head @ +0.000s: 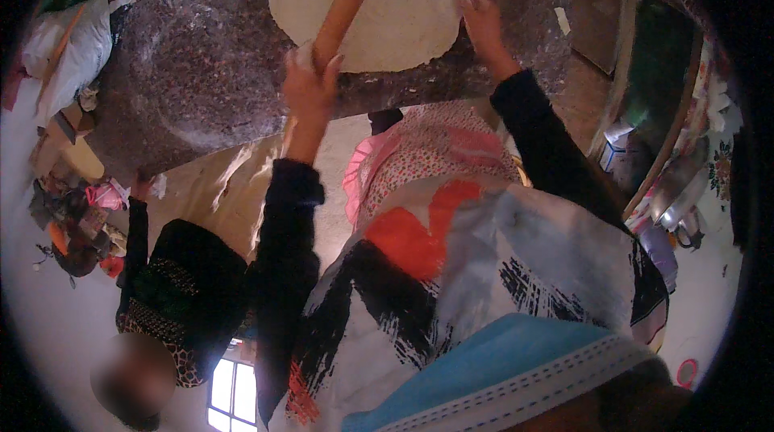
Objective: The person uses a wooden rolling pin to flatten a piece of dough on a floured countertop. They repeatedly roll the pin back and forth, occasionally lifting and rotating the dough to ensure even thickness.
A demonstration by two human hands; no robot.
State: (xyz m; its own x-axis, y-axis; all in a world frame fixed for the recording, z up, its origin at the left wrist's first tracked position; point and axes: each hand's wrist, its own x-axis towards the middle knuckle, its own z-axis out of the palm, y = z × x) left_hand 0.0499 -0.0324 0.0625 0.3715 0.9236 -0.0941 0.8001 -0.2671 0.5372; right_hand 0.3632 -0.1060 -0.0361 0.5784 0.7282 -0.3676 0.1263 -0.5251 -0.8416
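Observation:
A wide sheet of rolled dough (399, 14) lies on a speckled dark stone slab (205, 57) dusted with flour. My left hand (309, 84) grips the near end of a thick wooden rolling pin (351, 2), which slants over the left part of the dough; its far end is cut off by the picture's top edge. At the dough's right edge is my right hand (481, 20), fingers bent, the fingertips at the rim. Whether they pinch the dough cannot be told.
Another person (187, 281) stands at the left, one hand at the slab's near edge. A white plastic bag (78, 45) lies at the upper left. Clutter (84, 226) fills the far left. On the right are a wooden-framed recess (656, 63) and metal cookware (671, 202).

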